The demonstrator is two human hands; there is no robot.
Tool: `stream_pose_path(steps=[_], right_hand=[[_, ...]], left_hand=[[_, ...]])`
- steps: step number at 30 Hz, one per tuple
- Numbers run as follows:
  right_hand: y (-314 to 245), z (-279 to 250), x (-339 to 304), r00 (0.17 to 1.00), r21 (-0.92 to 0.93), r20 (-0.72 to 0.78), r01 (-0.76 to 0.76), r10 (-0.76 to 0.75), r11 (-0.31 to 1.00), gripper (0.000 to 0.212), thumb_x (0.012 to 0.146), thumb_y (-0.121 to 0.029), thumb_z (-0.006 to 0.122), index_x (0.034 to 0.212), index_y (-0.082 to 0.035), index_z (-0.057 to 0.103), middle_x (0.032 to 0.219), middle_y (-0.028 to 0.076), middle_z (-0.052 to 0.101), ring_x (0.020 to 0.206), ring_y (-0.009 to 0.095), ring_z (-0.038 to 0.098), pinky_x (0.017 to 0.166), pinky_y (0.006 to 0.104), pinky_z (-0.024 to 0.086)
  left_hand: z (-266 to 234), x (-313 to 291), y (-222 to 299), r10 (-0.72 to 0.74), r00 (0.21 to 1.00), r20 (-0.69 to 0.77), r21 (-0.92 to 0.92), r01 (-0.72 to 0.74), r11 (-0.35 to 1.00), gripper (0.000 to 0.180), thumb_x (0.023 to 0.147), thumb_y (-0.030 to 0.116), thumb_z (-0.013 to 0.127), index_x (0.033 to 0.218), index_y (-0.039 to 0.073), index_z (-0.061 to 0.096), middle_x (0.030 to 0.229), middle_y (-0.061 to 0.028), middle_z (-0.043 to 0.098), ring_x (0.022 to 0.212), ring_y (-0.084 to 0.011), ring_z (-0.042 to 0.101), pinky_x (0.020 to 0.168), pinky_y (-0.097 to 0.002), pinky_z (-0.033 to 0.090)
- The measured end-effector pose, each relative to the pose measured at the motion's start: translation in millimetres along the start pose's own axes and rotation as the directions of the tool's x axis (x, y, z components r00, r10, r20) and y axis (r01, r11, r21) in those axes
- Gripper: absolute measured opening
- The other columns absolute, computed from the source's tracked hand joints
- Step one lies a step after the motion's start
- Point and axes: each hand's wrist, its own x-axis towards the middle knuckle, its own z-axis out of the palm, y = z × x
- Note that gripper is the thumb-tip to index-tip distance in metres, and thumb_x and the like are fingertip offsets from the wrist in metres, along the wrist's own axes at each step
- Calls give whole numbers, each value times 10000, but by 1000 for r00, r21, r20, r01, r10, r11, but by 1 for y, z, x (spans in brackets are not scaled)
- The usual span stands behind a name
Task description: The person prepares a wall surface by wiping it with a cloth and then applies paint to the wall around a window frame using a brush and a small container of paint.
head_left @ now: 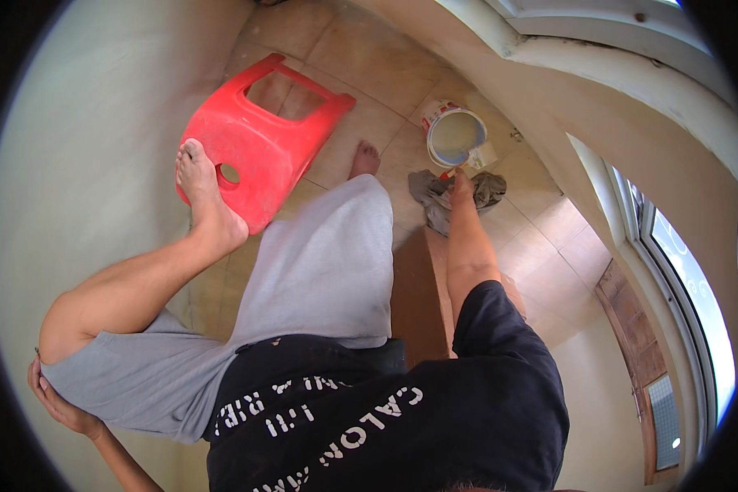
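Observation:
My right hand (462,184) reaches down to the floor. Its fingers are closed on a red-handled tool (447,175), whose kind I cannot make out. Beneath that hand lies a crumpled grey cloth (437,209). Just beyond stands a white bucket (431,123) holding a pale, cloudy liquid, with a flat pale piece (484,156) at its near rim; whether that piece belongs to the tool is unclear. My left hand (66,407) rests against my bent left leg, over the grey shorts (139,377), fingers stretched out and holding nothing.
My left foot is on a red plastic stool (258,135) by the pale wall (98,164). My right foot (365,158) is on the tiled floor (369,107). A brown block-like surface (418,303) is beneath me. To the right is a window (689,303) in a wall.

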Motion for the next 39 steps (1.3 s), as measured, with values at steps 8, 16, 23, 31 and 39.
stream_pose_path(steps=[8, 16, 23, 31, 39], right_hand=[[10, 7, 58, 993, 108, -26, -109, 112, 988, 411, 935, -278, 579, 1254, -29, 506, 1185, 140, 537, 1057, 302, 555, 918, 488, 444], [10, 17, 61, 997, 133, -19, -76, 80, 988, 214, 897, -132, 522, 1028, 25, 585, 903, 142, 590, 696, 274, 592, 588, 397, 464], [18, 21, 45, 994, 210, -94, 71, -52, 975, 183, 800, 47, 472, 957, 22, 562, 849, 117, 579, 622, 228, 563, 495, 339, 401], [-1, 35, 37, 953, 263, -301, 110, -27, 958, 235, 851, 42, 518, 1082, 69, 551, 1046, 183, 609, 751, 262, 623, 519, 345, 509], [-53, 21, -8, 982, 590, -191, 127, -16, 797, 304, 900, 60, 448, 1197, 124, 461, 1159, 245, 561, 923, 358, 634, 740, 428, 625]], left_hand=[[-1, 11, 1, -4, 1000, 13, 56, 4, 998, 413, 1025, 219, 319, 1235, -59, 543, 1261, -153, 534, 1205, -254, 491, 1072, -386, 336], [-9, 3, -1, -7, 1000, 5, 65, 6, 998, 418, 1025, 221, 321, 1229, -65, 548, 1266, -162, 529, 1208, -265, 493, 1075, -394, 336], [-9, -9, -4, -11, 1000, -12, 68, 11, 998, 424, 1030, 222, 313, 1231, -67, 550, 1265, -165, 534, 1206, -266, 500, 1072, -395, 344], [-8, -6, -6, 52, 998, -46, 72, -48, 996, 423, 1025, 265, 379, 1155, -68, 605, 1182, -169, 599, 1134, -255, 550, 1024, -372, 380], [-6, -7, -20, 56, 998, -16, 53, -55, 997, 395, 1021, 185, 321, 1219, -48, 573, 1255, -156, 539, 1199, -254, 495, 1070, -392, 340]])
